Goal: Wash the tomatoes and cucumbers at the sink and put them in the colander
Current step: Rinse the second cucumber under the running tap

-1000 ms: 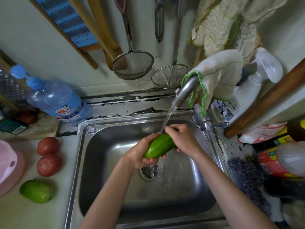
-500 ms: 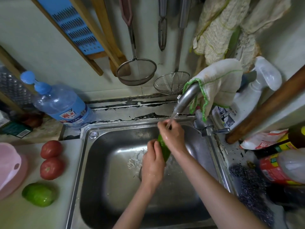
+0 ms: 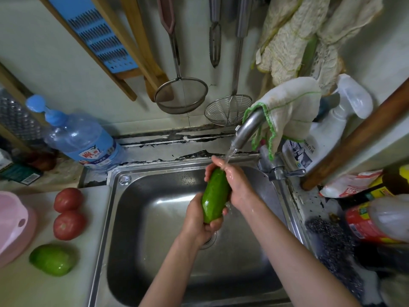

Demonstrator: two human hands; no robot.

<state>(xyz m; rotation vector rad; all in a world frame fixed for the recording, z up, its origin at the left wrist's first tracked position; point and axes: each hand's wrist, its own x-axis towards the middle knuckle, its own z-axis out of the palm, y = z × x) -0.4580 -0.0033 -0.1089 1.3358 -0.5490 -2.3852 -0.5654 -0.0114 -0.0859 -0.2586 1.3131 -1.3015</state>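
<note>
Head view, 1st speaker: What are the person's hands doing over the sink [image 3: 155, 229]?

2nd speaker: Both grip 1 cucumber [image 3: 215, 193]. The left hand [image 3: 197, 220] is curled round its lower end, with the fingers wrapped underneath. The right hand [image 3: 235, 185] closes round its upper end and outer side. The cucumber stands nearly upright between them, above the basin, with its top leaning toward the right hand.

1st speaker: And the water?

2nd speaker: The tap [image 3: 247, 129] sits just above and beyond the right hand, with a cloth [image 3: 287, 111] draped over it. Its stream [image 3: 230, 152] lands on the right hand at the cucumber's top, and that hand is wet and shiny.

1st speaker: Where is the rest of the produce?

2nd speaker: Well to the left of the left hand, on the counter [image 3: 26, 291]. The far tomato [image 3: 68, 199] and the near tomato [image 3: 69, 224] sit right against each other. The 2nd cucumber [image 3: 53, 259] lies just nearer the person than they do. The pink colander [image 3: 13, 224] is farther left again, cut off by the frame edge.
</note>
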